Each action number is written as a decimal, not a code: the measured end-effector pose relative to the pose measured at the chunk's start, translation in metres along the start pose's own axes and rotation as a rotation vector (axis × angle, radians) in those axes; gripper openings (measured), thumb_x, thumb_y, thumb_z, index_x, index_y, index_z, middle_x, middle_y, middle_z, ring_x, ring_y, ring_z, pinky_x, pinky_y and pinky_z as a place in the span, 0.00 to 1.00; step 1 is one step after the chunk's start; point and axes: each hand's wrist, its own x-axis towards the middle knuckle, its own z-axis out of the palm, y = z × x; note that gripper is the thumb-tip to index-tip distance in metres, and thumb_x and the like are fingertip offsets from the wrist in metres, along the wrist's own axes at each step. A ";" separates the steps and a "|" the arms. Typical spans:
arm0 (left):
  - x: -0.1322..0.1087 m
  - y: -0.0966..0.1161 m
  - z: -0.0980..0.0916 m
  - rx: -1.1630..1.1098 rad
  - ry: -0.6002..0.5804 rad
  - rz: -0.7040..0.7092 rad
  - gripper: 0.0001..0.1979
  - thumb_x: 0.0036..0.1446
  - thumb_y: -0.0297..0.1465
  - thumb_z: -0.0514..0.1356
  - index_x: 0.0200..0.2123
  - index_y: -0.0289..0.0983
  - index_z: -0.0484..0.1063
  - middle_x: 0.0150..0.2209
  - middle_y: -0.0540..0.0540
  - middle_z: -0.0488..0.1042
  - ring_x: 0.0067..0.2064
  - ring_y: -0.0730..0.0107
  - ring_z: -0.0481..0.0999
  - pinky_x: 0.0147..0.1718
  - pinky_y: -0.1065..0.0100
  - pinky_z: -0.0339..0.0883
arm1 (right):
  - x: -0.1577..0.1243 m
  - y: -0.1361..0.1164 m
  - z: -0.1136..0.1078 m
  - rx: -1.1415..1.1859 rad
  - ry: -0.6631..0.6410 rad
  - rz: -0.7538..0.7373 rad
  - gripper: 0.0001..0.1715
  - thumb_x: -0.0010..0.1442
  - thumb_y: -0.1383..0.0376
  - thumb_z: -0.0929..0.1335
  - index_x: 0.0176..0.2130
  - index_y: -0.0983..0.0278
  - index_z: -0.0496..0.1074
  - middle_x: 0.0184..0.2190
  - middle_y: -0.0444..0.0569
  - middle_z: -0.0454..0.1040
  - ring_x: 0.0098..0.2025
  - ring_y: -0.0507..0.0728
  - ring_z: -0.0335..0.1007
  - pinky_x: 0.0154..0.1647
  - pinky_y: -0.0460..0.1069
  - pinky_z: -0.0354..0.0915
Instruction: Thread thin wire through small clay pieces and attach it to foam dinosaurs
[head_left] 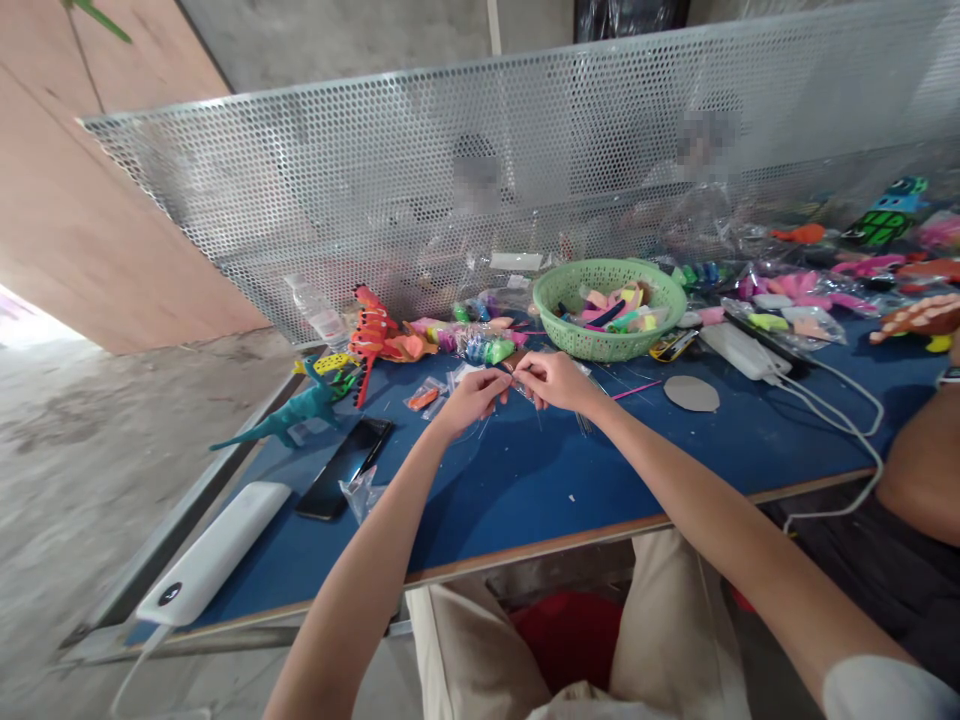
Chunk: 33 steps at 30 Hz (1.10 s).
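Observation:
My left hand [472, 395] and my right hand [555, 380] meet over the blue table [525, 480], fingertips pinched together on a small clear plastic bag [517, 385] with something tiny inside. Both hands are closed in a pinch. Just behind them lie several small bags of bright clay pieces [480, 345]. A green mesh basket [609, 305] full of coloured pieces stands just beyond my right hand.
A teal dinosaur toy [289, 415], an orange winged toy [375, 335], a black phone [343, 467] and a white power bank [214, 550] lie at the left. A grey disc [691, 393], a white charger with cables [742, 350] and another person's arm [922, 460] are at the right. A perforated metal screen [525, 170] closes the back.

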 end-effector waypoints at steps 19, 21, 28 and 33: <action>0.003 -0.006 -0.001 0.069 -0.022 0.068 0.18 0.64 0.46 0.58 0.38 0.36 0.73 0.27 0.52 0.72 0.16 0.82 0.63 0.15 0.75 0.54 | 0.001 -0.001 0.001 0.013 0.011 -0.007 0.14 0.68 0.53 0.64 0.39 0.60 0.70 0.24 0.42 0.74 0.18 0.52 0.71 0.18 0.46 0.66; 0.002 -0.005 0.001 0.056 -0.021 0.070 0.18 0.64 0.46 0.58 0.37 0.36 0.72 0.27 0.52 0.72 0.16 0.83 0.63 0.15 0.76 0.54 | 0.002 -0.001 0.002 0.042 0.010 0.005 0.13 0.67 0.53 0.64 0.39 0.60 0.70 0.23 0.42 0.74 0.18 0.52 0.71 0.18 0.45 0.65; 0.002 -0.005 0.002 0.002 -0.038 0.029 0.18 0.63 0.46 0.60 0.38 0.36 0.73 0.28 0.51 0.74 0.18 0.80 0.68 0.16 0.76 0.60 | 0.003 0.000 -0.002 0.058 0.030 0.007 0.13 0.66 0.55 0.65 0.38 0.61 0.72 0.22 0.42 0.74 0.16 0.51 0.69 0.17 0.45 0.64; 0.002 -0.011 -0.006 0.036 -0.011 0.020 0.20 0.59 0.47 0.63 0.40 0.36 0.79 0.32 0.47 0.78 0.24 0.75 0.75 0.22 0.73 0.70 | 0.006 0.004 -0.013 0.015 0.141 -0.006 0.15 0.65 0.54 0.66 0.38 0.62 0.75 0.23 0.43 0.75 0.16 0.52 0.68 0.19 0.46 0.64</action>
